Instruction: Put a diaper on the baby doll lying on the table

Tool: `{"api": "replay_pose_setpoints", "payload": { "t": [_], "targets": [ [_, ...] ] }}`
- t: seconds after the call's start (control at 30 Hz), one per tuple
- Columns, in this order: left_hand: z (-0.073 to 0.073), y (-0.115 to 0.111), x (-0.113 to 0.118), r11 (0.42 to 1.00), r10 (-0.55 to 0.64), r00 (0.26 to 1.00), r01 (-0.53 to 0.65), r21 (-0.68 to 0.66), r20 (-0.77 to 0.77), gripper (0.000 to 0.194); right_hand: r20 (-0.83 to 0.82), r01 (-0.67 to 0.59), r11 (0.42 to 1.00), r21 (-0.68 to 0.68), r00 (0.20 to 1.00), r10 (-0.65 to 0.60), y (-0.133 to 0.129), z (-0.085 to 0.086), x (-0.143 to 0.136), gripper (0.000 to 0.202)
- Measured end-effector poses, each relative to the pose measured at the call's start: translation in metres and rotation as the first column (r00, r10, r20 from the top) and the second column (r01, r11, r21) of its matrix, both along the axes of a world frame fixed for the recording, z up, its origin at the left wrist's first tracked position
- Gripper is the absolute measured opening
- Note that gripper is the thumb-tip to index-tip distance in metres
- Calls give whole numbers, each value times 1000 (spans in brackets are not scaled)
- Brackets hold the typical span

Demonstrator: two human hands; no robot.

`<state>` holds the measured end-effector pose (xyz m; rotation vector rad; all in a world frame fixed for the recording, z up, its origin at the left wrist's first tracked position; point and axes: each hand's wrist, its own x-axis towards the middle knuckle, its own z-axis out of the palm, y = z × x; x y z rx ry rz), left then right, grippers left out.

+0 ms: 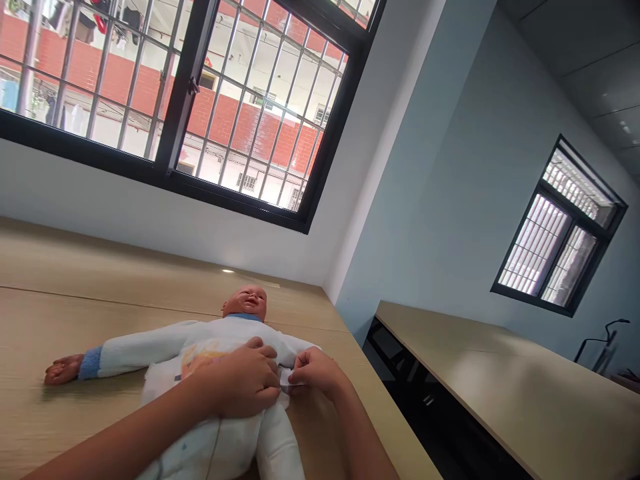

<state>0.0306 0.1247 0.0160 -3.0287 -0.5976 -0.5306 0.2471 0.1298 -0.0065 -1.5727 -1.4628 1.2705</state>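
Note:
A baby doll [245,301] in white clothes with blue cuffs and collar lies on its back on the wooden table [30,333]. Across the doll's belly rests my left hand [250,379], its fingers curled at the side of the white garment [220,337]. My right hand [316,371] is beside the doll's waist, thumb and fingers pinched on a small white strip [286,377] that seems to be part of the clothing. The doll's arm with the blue cuff [91,363] stretches out to the left. Its other hand is hidden.
A second table [480,360] with dark panels below stands to the right. Beyond the first table are a wall and a barred window [260,107]. Another window [560,227] and a dark thin-armed stand [597,347] show at the far right.

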Motion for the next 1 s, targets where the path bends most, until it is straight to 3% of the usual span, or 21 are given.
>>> {"api": "replay_pose_setpoints", "payload": {
  "t": [0.2,0.5,0.77,1.0],
  "targets": [
    [3,-6,2,991,82,995,-88,-102,-58,25,-75,-91,996,-15,993,89,-5,9,7,25],
    [1,-7,5,985,160,984,-164,-50,-76,21,-81,-189,980,62,978,193,-4,12,19,42],
    [-3,-4,0,991,107,994,-109,-84,-34,21,-240,-162,950,266,944,228,-6,10,-11,43],
    [-1,-6,-2,979,107,994,-110,-174,-26,18,-360,-148,964,223,906,222,-2,-3,-33,33]
  ]
}}
